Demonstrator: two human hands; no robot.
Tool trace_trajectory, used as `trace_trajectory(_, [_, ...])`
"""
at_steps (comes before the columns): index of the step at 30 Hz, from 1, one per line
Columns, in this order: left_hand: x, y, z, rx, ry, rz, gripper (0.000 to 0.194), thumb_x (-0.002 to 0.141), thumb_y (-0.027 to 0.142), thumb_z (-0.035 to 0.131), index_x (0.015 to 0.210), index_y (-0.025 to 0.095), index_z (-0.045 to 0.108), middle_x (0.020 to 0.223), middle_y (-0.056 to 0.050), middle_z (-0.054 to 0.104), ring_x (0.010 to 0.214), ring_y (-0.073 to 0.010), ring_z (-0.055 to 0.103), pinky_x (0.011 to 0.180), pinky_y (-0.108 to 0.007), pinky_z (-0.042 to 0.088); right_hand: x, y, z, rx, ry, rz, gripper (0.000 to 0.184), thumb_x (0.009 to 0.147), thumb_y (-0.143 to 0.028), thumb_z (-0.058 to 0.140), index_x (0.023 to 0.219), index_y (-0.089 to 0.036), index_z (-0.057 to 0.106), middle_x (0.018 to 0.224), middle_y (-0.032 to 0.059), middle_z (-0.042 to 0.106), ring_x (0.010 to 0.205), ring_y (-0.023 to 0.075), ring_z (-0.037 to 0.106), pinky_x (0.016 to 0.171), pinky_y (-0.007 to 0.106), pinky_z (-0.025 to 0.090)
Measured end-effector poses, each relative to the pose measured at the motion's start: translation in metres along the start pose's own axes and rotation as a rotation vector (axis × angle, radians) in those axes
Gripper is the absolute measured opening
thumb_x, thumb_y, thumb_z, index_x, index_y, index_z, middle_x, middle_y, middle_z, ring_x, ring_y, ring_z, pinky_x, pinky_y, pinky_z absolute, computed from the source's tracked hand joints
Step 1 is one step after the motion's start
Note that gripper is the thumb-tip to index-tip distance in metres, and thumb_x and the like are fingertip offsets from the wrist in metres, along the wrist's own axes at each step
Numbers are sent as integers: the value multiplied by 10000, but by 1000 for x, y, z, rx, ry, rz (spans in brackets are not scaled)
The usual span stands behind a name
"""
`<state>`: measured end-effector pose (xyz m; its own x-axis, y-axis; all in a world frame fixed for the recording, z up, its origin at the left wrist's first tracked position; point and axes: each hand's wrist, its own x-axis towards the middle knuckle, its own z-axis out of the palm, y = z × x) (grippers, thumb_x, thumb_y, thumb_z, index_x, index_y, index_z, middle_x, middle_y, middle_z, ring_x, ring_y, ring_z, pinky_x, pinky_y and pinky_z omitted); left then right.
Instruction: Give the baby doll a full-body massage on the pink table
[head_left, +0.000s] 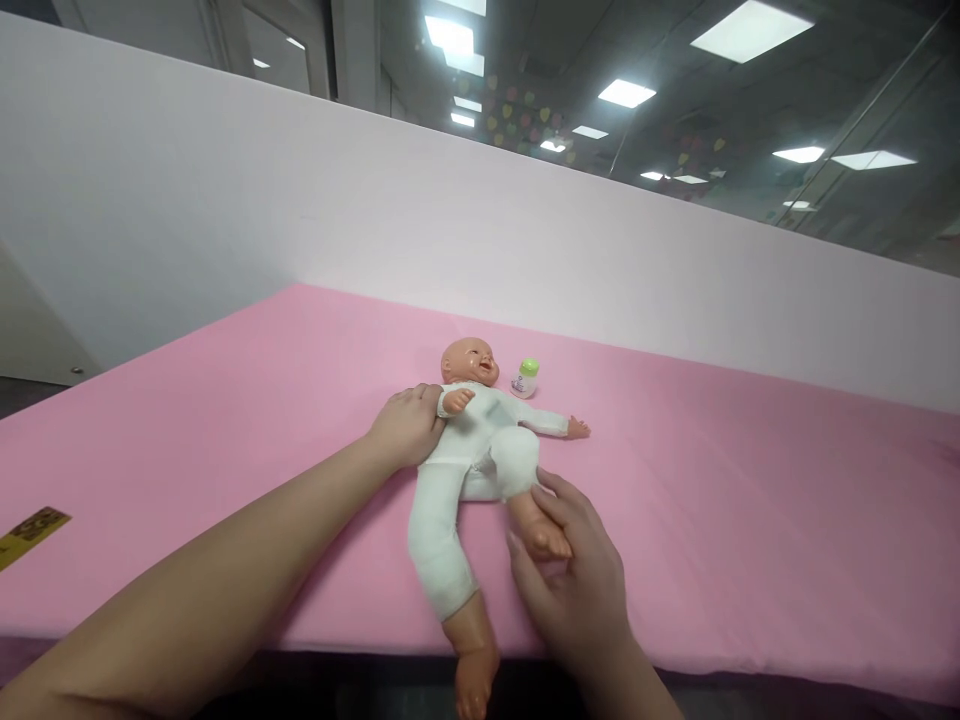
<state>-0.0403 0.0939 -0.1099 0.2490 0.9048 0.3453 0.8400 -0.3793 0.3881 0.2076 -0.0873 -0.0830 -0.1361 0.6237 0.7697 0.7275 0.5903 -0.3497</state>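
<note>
A baby doll (472,430) in a white cloth body suit lies on its back, its head away from me. Around the doll's bent arm and side is my left hand (409,425), closed on it, with some fingertips hidden behind the arm. My right hand (581,570) grips the doll's other lower leg near the foot, thumb on one side and fingers on the other. That leg is bent at the knee and raised. The doll's straight leg (442,545) reaches over the near edge. Its free arm (547,423) stretches out to the right.
A small bottle with a green cap (526,380) stands beside the doll's head. Pink cloth (735,520) covers the table. A yellow and black label (34,535) sits at the left. Behind runs a white partition (562,250) topped by glass reflecting ceiling lights.
</note>
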Motion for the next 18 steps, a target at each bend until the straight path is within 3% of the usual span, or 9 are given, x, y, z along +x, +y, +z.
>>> trace_trajectory(3, [4, -10, 0, -199, 35, -129, 352, 1019, 493, 455, 1177, 221, 612, 1192, -135, 712, 1093, -333, 688, 902, -429, 516, -15, -8, -17, -10, 5, -62, 390, 898, -193, 657, 1284, -206, 605, 1299, 152, 697, 1182, 293, 717, 923, 437, 669])
trace_trajectory(6, [9, -23, 4, -441, 125, -359, 323, 987, 487, 525, 1156, 219, 587, 1096, -123, 736, 1008, -334, 711, 855, -448, 542, -35, -6, -28, -44, -18, -81, 389, 866, -191, 680, 1252, -205, 633, 1265, 146, 726, 1119, 304, 752, 845, 406, 694])
trace_trajectory(9, [15, -34, 8, -884, 209, -591, 296, 976, 433, 557, 1159, 201, 571, 1036, -127, 739, 902, -293, 738, 805, -438, 595, -59, 1, -30, -66, -50, -93, 443, 837, -184, 696, 1275, -207, 636, 1255, 142, 739, 1067, 306, 775, 798, 381, 705])
trace_trajectory(12, [18, -41, 10, -1263, 270, -708, 224, 969, 350, 578, 1126, 191, 580, 1067, -141, 732, 916, -264, 754, 810, -413, 636, -82, 7, -24, -79, -93, -106, 473, 812, -167, 689, 1282, -200, 643, 1218, 139, 757, 994, 295, 796, 764, 353, 710])
trace_trajectory(15, [17, -46, 9, -1350, 327, -798, 199, 973, 333, 587, 1102, 183, 595, 1088, -158, 725, 970, -274, 756, 824, -404, 651, -99, 5, -17, -101, -138, -122, 524, 775, -166, 704, 1296, -191, 655, 1193, 137, 766, 926, 292, 806, 713, 338, 715])
trace_trajectory(18, [15, -50, 5, -1228, 356, -775, 246, 973, 384, 594, 1118, 185, 598, 1014, -146, 729, 895, -292, 755, 784, -439, 642, -109, -2, -10, -111, -117, -71, 534, 769, -185, 718, 1299, -227, 662, 1189, 122, 768, 903, 300, 805, 674, 363, 717])
